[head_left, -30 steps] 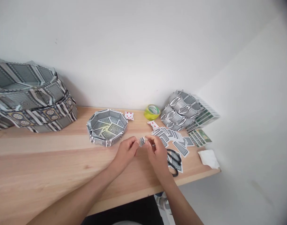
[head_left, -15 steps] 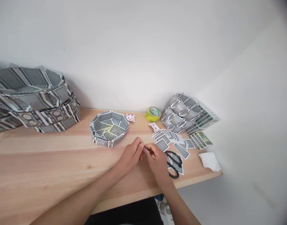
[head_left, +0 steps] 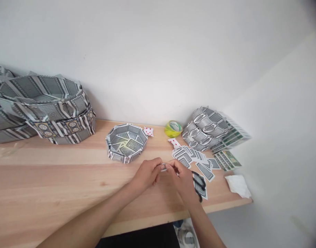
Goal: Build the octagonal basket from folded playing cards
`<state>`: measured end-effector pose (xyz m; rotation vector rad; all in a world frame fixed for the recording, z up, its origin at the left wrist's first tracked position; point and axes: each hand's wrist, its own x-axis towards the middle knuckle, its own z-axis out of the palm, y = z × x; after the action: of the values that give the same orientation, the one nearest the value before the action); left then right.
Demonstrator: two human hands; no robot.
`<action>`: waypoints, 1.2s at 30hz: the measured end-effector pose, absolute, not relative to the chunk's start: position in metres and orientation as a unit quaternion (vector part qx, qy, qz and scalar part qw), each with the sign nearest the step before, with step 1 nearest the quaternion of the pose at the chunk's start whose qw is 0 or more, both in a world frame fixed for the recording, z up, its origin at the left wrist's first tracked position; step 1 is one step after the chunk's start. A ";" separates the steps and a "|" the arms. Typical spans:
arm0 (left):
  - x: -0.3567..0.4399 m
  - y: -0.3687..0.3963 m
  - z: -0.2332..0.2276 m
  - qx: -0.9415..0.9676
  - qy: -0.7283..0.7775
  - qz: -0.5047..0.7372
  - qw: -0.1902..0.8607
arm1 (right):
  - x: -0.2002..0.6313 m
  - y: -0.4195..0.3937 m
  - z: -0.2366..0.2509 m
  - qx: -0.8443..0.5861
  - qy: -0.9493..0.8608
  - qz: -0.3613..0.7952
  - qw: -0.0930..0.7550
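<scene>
My left hand (head_left: pixel 146 175) and my right hand (head_left: pixel 183 178) meet fingertip to fingertip over the wooden table (head_left: pixel 57 186). Between them they pinch a small folded playing card (head_left: pixel 163 166), most of it hidden by the fingers. Just behind the hands stands a round bowl woven from folded cards (head_left: pixel 126 142). Loose grey-backed cards (head_left: pixel 192 156) lie fanned out to the right of my right hand, and black scissors (head_left: pixel 198 182) lie partly under that hand.
A stack of large woven card bowls (head_left: pixel 44 108) fills the back left. A yellow tape roll (head_left: pixel 173 128), a pile of folded card pieces (head_left: pixel 205 128), green card boxes (head_left: pixel 228 158) and a white tissue (head_left: pixel 237 185) sit at the right end, near the table's edge.
The hands have closed in on the card, which showed more openly a second ago and is now nearly hidden. The view has shifted slightly left, so everything sits further right.
</scene>
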<state>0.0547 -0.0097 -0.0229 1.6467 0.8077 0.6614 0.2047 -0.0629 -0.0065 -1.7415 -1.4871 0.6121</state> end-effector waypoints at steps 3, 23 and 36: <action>0.055 -0.012 -0.021 0.683 0.346 0.306 0.565 | 0.208 -0.061 -0.003 -0.667 -0.591 0.265 0.369; 0.058 -0.015 -0.026 0.699 0.351 0.327 0.531 | 0.168 0.095 0.048 -0.505 -0.740 0.185 0.405; 0.058 -0.014 -0.029 0.727 0.366 0.301 0.496 | 0.135 0.151 0.033 -0.425 -0.857 0.106 0.272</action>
<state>0.0579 -0.0144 -0.0287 1.7622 0.8865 0.7293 0.1348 0.1509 0.0331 -1.1445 -2.3061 0.2859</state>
